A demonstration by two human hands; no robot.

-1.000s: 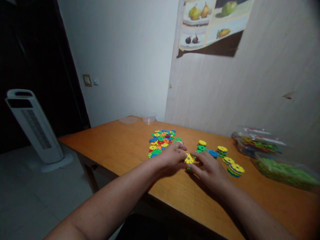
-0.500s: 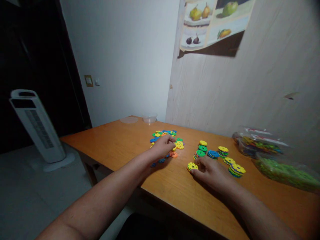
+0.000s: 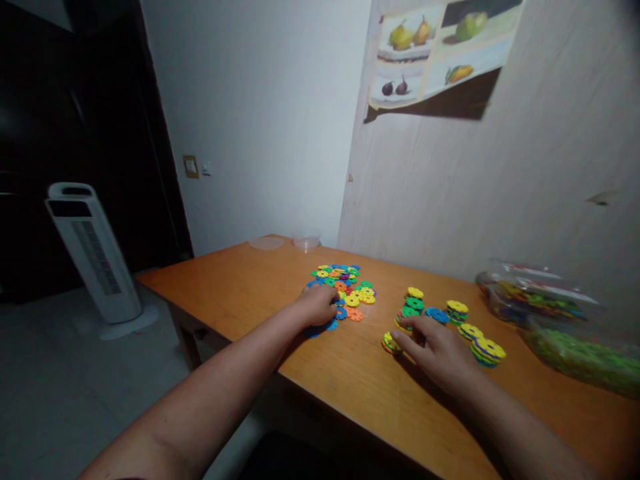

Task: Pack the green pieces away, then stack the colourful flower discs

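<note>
Colourful plastic snowflake discs (image 3: 353, 299) lie in a loose pile on the wooden table. At the near left edge of this pile is my left hand (image 3: 319, 304), its fingers curled down among the discs. Whatever sits in its fingertips is hidden. My right hand (image 3: 440, 347) hovers low over the table with thumb and fingers apart. Its thumb is beside a short stack of discs (image 3: 390, 342) with a yellow-green top, and the index finger is close to a taller green-topped stack (image 3: 406, 316).
More sorted stacks stand around my right hand: a blue one (image 3: 437, 315) and a yellow-topped one (image 3: 489, 351). Clear plastic boxes of pieces (image 3: 585, 353) sit at the right. A clear bowl (image 3: 306, 241) and a round lid (image 3: 267, 243) lie at the back.
My left hand has moved left and down from over the pile to its near edge, uncovering more discs. My right hand's fingers have lifted off the short stack and spread.
</note>
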